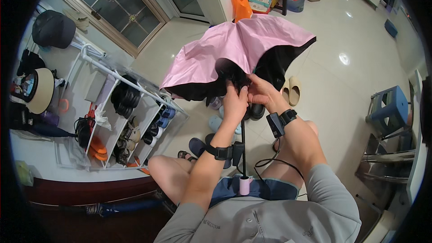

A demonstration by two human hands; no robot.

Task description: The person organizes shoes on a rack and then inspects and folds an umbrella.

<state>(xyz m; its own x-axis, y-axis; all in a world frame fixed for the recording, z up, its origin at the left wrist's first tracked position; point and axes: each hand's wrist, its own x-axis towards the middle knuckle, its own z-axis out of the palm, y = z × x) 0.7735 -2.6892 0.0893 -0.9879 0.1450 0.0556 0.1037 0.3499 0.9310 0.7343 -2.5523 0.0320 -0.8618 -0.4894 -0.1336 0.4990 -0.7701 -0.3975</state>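
A pink umbrella (209, 52) with a black underside is partly spread in front of me, its canopy sagging in folds. Its thin black shaft (243, 145) runs down towards me, and the pink handle (244, 187) lies against my lap. My left hand (235, 104) grips the umbrella's centre around the top of the visible shaft. Close beside it, my right hand (262, 90) holds the same area, thumb and fingers at the black ribs and inner cloth. The fingertips of both hands are partly hidden by the canopy. Each wrist wears a black strap with a small box.
To the left stands a white shoe rack (135, 91) with shoes and a dark cap (54, 28). Slippers (294, 91) lie on the tiled floor beyond my knees. A blue stool (391, 104) is at the right; an orange dustpan-like item (241, 5) stands behind the canopy.
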